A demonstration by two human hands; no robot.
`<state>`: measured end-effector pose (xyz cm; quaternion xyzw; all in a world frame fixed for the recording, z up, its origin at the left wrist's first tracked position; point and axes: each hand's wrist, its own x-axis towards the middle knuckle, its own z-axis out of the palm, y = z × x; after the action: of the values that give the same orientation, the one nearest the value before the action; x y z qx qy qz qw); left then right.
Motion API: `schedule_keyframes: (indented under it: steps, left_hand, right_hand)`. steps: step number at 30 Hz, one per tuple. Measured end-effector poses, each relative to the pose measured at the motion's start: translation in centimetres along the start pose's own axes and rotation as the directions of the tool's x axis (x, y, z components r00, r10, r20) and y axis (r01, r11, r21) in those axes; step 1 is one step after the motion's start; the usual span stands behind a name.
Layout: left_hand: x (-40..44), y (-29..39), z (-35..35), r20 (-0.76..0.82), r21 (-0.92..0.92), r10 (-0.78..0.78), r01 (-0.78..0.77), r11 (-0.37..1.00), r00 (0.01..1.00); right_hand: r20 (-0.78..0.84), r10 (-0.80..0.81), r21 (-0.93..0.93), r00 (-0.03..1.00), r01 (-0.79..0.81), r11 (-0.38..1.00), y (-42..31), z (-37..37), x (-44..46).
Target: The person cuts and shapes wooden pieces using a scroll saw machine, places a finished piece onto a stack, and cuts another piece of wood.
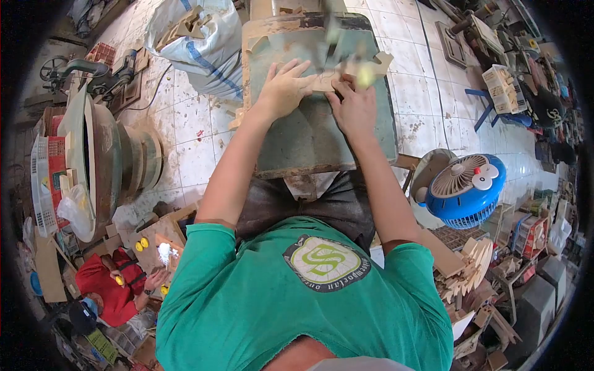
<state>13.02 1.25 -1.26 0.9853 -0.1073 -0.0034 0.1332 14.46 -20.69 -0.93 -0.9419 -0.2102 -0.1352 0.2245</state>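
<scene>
Wood (323, 81), thin and pale with a line marked on it, lies flat between the two hands' fingers, seemingly kept low so the surface (309, 142) bears it from beneath. The left hand (284, 89) has its fingers spread and unclosed, tips meeting the wood's left end, a pose that looks meant to steady rather than squeeze. The right hand (354, 110) has its thumb and bent fingers along the near edge, as though bracing it; whether they pinch it I cannot tell. Just past the right fingers, a yellow blur (365, 75) hides part of that end, and a pale piece (382, 63) juts out beside it, perhaps joined to the wood. Ahead of the fingers, a dark upright (332, 31) stands blurred over the surface; the tips sit off to its near side, probably for safety. Left of the left fingers, an open sack (213, 62) holds scraps, likely set there to be within reach. Farther off, behind and right of the right fingers, is a blue fan (465, 188). Well behind the left fingers, a person (108, 284) in red has a small yellow thing (119, 281) in hand.
</scene>
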Motion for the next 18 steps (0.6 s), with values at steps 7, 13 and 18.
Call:
schedule_keyframes:
  steps: [7,13,18]
  left_hand:
    - [-0.5,0.4,0.8,-0.084,-0.008,0.017,-0.017,1.000,0.996]
    - [-0.8,1.2,1.7,-0.209,-0.019,0.024,-0.028,0.999,0.978]
    - [-1.3,3.0,1.9,-0.252,-0.075,-0.082,0.065,0.995,0.964]
  right_hand:
    - [0.022,-0.037,0.046,0.999,0.036,0.998,1.1,0.1,1.0]
    - [0.016,-0.100,0.124,0.995,0.097,0.987,2.6,0.7,1.9]
    - [0.040,-0.208,0.256,0.977,0.191,0.948,4.4,1.7,3.4]
